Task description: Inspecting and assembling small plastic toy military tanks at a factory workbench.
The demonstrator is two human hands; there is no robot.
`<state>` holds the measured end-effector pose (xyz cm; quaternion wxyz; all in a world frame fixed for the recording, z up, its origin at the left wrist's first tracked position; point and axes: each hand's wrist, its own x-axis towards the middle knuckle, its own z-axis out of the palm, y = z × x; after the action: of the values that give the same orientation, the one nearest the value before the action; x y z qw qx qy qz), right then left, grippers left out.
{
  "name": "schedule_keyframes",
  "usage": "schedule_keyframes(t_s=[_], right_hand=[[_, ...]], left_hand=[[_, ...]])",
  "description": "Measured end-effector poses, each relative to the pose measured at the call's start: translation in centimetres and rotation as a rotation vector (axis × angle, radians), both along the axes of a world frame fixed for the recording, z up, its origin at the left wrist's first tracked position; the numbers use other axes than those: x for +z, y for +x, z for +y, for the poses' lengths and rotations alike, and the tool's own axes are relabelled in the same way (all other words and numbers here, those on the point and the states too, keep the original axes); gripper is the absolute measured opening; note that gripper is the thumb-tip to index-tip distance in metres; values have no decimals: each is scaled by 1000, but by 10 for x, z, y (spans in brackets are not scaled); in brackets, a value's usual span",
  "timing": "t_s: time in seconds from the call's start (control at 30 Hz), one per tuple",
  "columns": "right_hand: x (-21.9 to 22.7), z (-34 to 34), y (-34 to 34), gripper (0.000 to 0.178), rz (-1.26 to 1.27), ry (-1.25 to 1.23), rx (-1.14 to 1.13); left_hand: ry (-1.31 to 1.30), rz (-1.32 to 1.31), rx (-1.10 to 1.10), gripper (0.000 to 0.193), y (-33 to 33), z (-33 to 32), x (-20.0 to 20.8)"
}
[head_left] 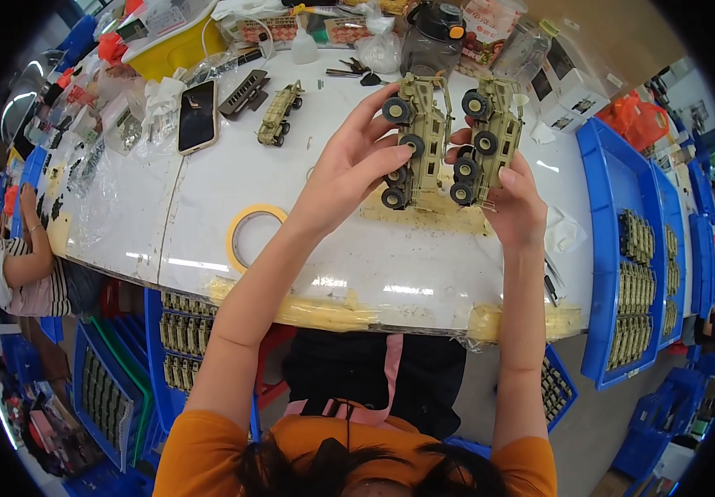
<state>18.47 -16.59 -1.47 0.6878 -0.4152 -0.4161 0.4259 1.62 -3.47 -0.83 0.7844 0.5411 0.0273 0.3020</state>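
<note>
In my left hand [349, 170] is a tan toy military truck [428, 141], turned on its side with its black wheels to the left. My fingers wrap its left side, and the thumb lies across near a wheel. A similar tan toy truck [504, 124] is in my right hand [519, 203], held from below and behind at the same tilt. The two trucks are side by side above the table, a narrow gap between them. Another tan toy truck [279, 114] rests on the table to the left, beside a dark slotted plastic part [244, 94].
A yellow tape roll [234, 240] lies near my left forearm, a phone [198, 116] farther left. Dark tweezers [550, 286] sit right of my right forearm. A blue tray [601, 273] of tan toy trucks stands at right. A dark jug [432, 41] is behind; a person [30, 261] sits far left.
</note>
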Motion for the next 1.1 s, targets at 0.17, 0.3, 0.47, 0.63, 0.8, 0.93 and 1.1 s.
schedule_keyframes(t_s=[0.17, 0.3, 0.47, 0.63, 0.8, 0.93, 1.1], right_hand=[[2, -1, 0, 67, 8, -20, -20], [2, -1, -1, 67, 4, 2, -27], [3, -2, 1, 67, 0, 0, -20], [1, -1, -1, 67, 1, 9, -29], [2, -2, -2, 51, 69, 64, -26], [-8, -4, 6, 49, 88, 35, -13], [-11, -3, 8, 48, 108, 36, -8]], left_hand=[[50, -19, 21, 60, 0, -3, 3], [64, -21, 19, 60, 0, -2, 3], [80, -18, 13, 61, -1, -1, 4], [59, 8, 18, 60, -2, -2, 5], [33, -11, -5, 59, -1, -1, 4], [39, -15, 6, 59, 0, 0, 2], [31, -15, 4, 59, 0, -1, 3]])
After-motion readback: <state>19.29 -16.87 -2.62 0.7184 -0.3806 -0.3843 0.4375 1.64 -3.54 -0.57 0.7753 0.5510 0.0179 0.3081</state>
